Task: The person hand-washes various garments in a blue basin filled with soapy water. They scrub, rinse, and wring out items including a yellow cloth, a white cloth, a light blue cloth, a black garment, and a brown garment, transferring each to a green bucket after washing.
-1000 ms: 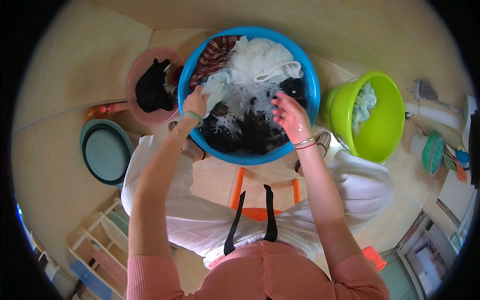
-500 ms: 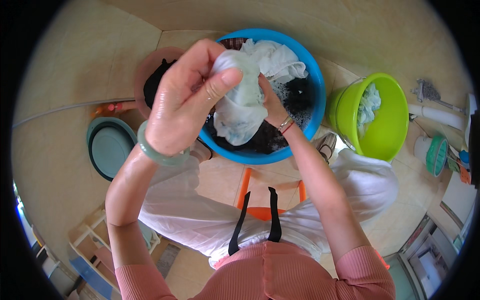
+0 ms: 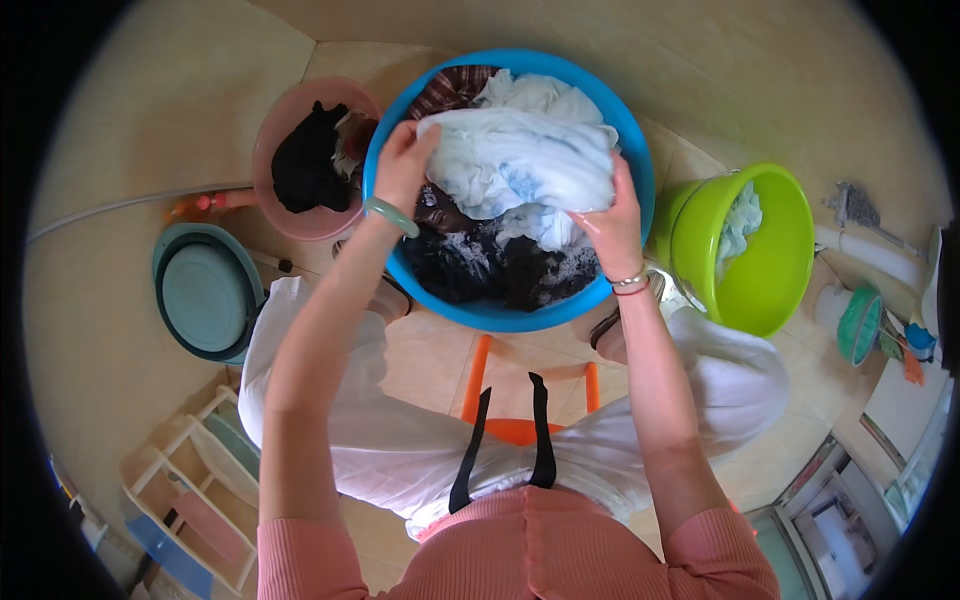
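Note:
A wet white garment (image 3: pixel 520 160) with a bluish patch is stretched between my two hands above a blue basin (image 3: pixel 645 200). My left hand (image 3: pixel 405 160), with a jade-green bangle at the wrist, grips its left end. At the other end, my right hand (image 3: pixel 612 225) pinches the cloth between thumb and fingers. Below it in the basin lie dark clothes (image 3: pixel 470 265) in sudsy water. Another white cloth (image 3: pixel 545 95) and a dark red checked cloth (image 3: pixel 455 88) rest by the basin's far rim.
Left of the basin stands a pink basin (image 3: pixel 265 165) with a black cloth (image 3: pixel 308 160) inside. A grey-green tub (image 3: pixel 205 295) sits nearer on that side. On the right is a lime-green bucket (image 3: pixel 780 260) holding pale cloth (image 3: pixel 740 225). An orange stool (image 3: pixel 515 430) is beneath me.
The white garment was bunched and lifted close to me; now it is lower and spread wide over the basin. My left hand moved down and away, and my right hand shifted right.

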A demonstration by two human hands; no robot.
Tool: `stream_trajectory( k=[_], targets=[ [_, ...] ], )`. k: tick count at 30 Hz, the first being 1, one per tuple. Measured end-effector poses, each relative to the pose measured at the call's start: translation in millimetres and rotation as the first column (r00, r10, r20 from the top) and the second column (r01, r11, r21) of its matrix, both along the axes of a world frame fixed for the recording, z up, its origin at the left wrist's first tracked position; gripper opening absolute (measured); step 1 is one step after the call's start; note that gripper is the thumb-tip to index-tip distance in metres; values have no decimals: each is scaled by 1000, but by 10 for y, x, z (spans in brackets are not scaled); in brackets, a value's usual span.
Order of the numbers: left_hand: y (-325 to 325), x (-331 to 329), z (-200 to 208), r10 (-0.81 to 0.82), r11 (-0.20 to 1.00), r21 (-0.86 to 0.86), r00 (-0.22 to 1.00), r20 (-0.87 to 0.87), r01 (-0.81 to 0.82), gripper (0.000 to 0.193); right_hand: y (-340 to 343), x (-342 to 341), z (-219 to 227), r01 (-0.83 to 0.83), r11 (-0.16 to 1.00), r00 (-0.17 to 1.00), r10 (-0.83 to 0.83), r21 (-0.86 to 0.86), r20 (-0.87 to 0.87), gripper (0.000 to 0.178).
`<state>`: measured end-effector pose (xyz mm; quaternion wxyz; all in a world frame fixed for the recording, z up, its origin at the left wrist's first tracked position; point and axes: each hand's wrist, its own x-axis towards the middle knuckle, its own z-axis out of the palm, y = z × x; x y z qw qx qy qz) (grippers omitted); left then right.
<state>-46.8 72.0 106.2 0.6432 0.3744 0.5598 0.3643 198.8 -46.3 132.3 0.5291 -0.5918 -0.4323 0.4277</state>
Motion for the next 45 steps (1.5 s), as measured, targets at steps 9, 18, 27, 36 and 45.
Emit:
stream_trajectory(
  k=[9, 18, 27, 36, 45],
  targets=[
    [-868, 514, -1017, -239, 816, 208, 642, -728, 539, 83, -119, -143, -931, -105, 927, 603, 348, -361, 718, 77],
    [-717, 556, -1852, -462, 806, -172, 421, -780, 566, 65, 357, -466, -1920, -226, 761, 380, 644, -608, 664, 59],
    [-918, 539, -1492, 67, 997, -26, 981, -184, -73, 61, 700, -362, -1581, -228, 808, 795, 477, -543, 376, 51],
    [-636, 453, -1105, 311, 848, -445, 412, 856, 286, 69, 13, -687, -15, -444, 896, 875, 429, 18, 226, 55],
    [-1108, 600, -1234, 50, 874, -283, 507, 861, 395, 43, -344, -922, 164, -574, 808, 648, 351, 131, 676, 50]
  ],
)
